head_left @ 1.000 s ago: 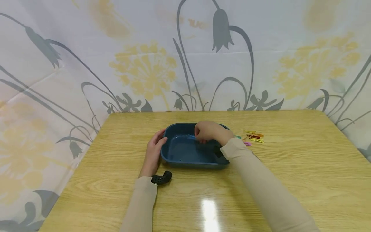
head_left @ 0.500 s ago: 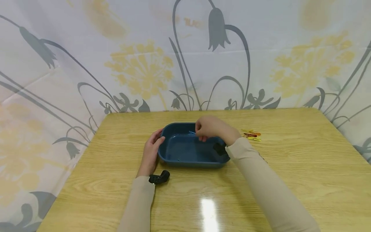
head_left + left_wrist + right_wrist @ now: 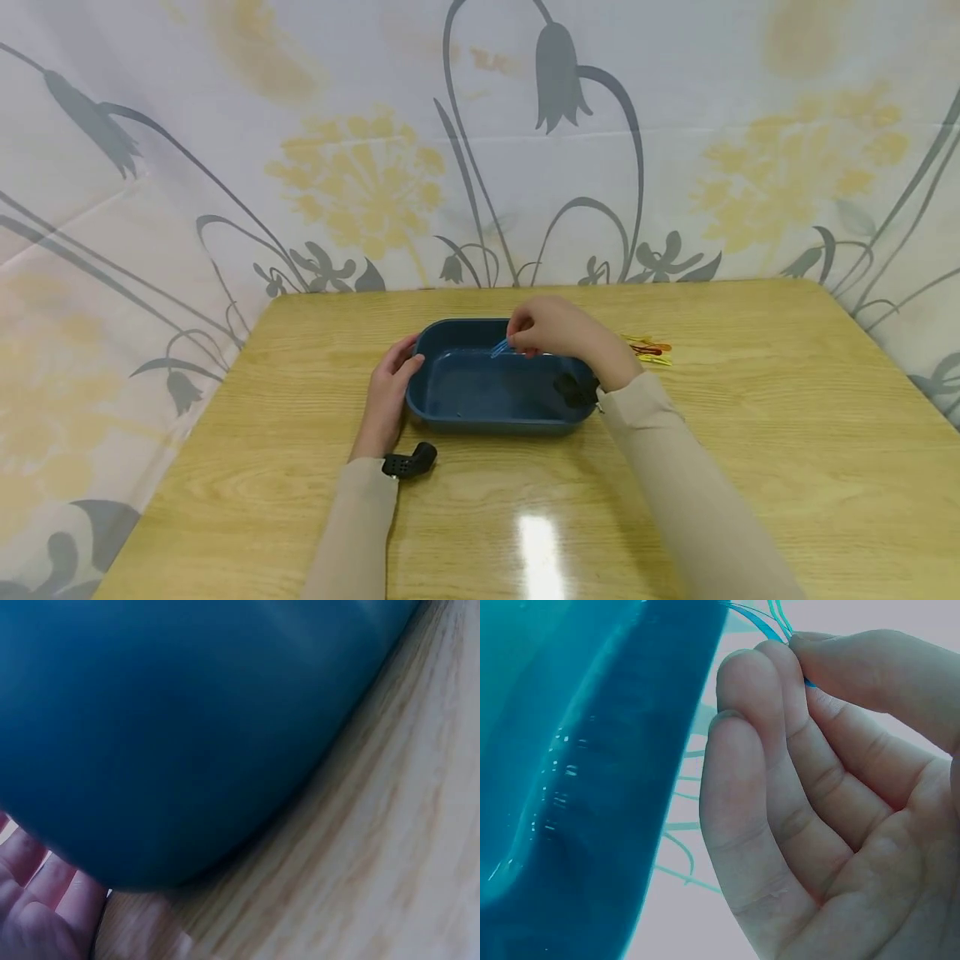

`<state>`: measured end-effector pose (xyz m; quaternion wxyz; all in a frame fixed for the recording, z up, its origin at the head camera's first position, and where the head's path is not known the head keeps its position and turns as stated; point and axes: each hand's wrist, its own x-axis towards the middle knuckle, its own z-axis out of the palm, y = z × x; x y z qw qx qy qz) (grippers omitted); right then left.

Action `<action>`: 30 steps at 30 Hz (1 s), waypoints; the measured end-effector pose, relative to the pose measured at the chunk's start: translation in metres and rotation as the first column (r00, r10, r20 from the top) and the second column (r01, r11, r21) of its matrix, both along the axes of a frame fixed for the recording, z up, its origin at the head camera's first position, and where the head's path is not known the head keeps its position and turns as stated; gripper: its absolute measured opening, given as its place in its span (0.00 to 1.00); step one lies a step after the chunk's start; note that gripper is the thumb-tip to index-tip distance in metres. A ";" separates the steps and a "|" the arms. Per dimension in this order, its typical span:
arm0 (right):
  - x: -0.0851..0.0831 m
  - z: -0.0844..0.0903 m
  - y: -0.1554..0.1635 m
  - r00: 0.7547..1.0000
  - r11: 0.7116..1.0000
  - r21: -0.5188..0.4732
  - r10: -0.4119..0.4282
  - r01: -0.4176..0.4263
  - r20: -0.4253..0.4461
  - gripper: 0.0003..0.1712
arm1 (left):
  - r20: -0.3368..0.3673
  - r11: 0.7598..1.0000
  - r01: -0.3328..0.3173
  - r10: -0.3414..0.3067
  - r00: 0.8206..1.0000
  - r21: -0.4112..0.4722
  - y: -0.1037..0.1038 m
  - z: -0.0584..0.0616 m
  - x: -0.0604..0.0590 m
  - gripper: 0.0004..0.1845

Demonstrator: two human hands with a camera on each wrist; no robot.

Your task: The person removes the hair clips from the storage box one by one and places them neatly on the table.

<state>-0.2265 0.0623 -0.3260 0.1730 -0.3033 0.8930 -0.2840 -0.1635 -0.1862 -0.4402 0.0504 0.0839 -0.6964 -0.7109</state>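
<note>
A blue plastic tray (image 3: 487,427) with rounded corners stands on the wooden table. My left hand (image 3: 388,387) holds its left end, with the thumb at the rim and the fingers along the outer wall. Over the back right part of the tray, my right hand (image 3: 562,329) pinches blue hair clips (image 3: 500,347) between thumb and index finger. Their ends point left, above the tray floor. In the right wrist view, thin blue loops (image 3: 759,624) stick out past the fingertips, and the other fingers are bent and hold nothing.
To the right of the tray, several yellow, red and orange hair clips (image 3: 651,352) lie in a small pile, partly hidden by my right wrist. A flower-patterned cloth (image 3: 480,167) hangs behind the table (image 3: 750,417). A tiny speck lies inside the tray near its front wall.
My right hand has lifted slightly and turned, so more of the blue clips shows at its fingertips. The left hand keeps its hold on the tray; the whole head view has shifted slightly.
</note>
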 end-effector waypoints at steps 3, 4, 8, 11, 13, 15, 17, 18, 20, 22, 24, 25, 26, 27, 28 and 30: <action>0.004 0.001 0.004 1.000 1.000 -0.025 -0.014 0.014 -0.005 0.07 | -0.010 1.000 0.000 0.000 1.000 -0.002 0.001 -0.001 0.000 0.21; 0.006 0.002 0.005 1.000 0.999 -0.031 -0.021 0.021 -0.003 0.06 | -0.011 1.000 -0.002 0.002 1.000 0.000 0.002 -0.001 -0.001 0.21; 0.011 0.001 0.011 0.999 0.998 -0.052 -0.032 0.031 -0.010 0.07 | -0.013 1.000 -0.003 0.003 1.000 0.004 0.002 -0.001 -0.002 0.20; 0.015 0.000 0.015 0.999 0.997 -0.058 -0.051 0.051 -0.006 0.08 | -0.015 1.000 0.002 -0.002 1.000 0.008 0.002 -0.001 -0.002 0.20; 0.017 0.000 0.018 0.998 0.996 -0.058 -0.062 0.062 -0.005 0.09 | -0.016 1.000 0.003 -0.002 1.000 0.013 0.001 -0.002 -0.002 0.20; 0.019 0.000 0.021 0.997 0.995 -0.059 -0.077 0.076 -0.003 0.09 | -0.016 1.000 0.001 -0.001 1.000 0.015 0.000 -0.002 -0.001 0.20; 0.020 0.000 0.024 0.996 0.994 -0.064 -0.089 0.089 -0.005 0.09 | -0.013 1.000 0.000 0.000 1.000 0.012 0.000 -0.001 -0.001 0.20; 0.021 0.000 0.025 0.995 0.993 -0.070 -0.095 0.094 -0.005 0.09 | -0.011 1.000 -0.001 0.001 1.000 0.010 0.000 -0.001 -0.001 0.20; 0.022 -0.001 0.028 0.994 0.991 -0.084 -0.107 0.105 -0.011 0.09 | -0.009 1.000 -0.004 0.004 1.000 0.006 -0.001 -0.001 -0.001 0.20; 0.024 -0.002 0.031 0.993 0.988 -0.106 -0.116 0.113 -0.014 0.09 | 0.000 1.000 -0.009 0.009 1.000 0.004 -0.001 -0.001 -0.001 0.20; 0.026 -0.004 0.034 0.992 0.984 -0.131 -0.124 0.121 -0.015 0.09 | 0.003 1.000 -0.012 0.012 1.000 0.007 0.000 0.000 -0.001 0.20; 0.027 -0.005 0.036 0.991 0.981 -0.144 -0.130 0.126 -0.015 0.10 | 0.003 1.000 -0.012 0.012 1.000 0.008 0.000 0.000 -0.001 0.20; 0.029 -0.005 0.038 0.990 0.979 -0.156 -0.138 0.135 -0.012 0.10 | 0.004 1.000 -0.010 0.010 1.000 0.007 0.000 0.000 -0.001 0.21; 0.030 -0.006 0.040 0.989 0.976 -0.167 -0.147 0.143 -0.013 0.10 | 0.003 1.000 -0.008 0.008 1.000 0.010 0.001 0.000 -0.001 0.21; 0.031 -0.007 0.043 0.987 0.973 -0.174 -0.159 0.154 -0.014 0.10 | 0.000 1.000 -0.007 0.007 1.000 0.011 0.001 0.000 -0.001 0.21; 0.032 -0.008 0.047 0.983 0.967 -0.187 -0.180 0.175 -0.012 0.10 | 0.005 1.000 0.002 -0.002 1.000 0.018 0.002 0.002 0.001 0.21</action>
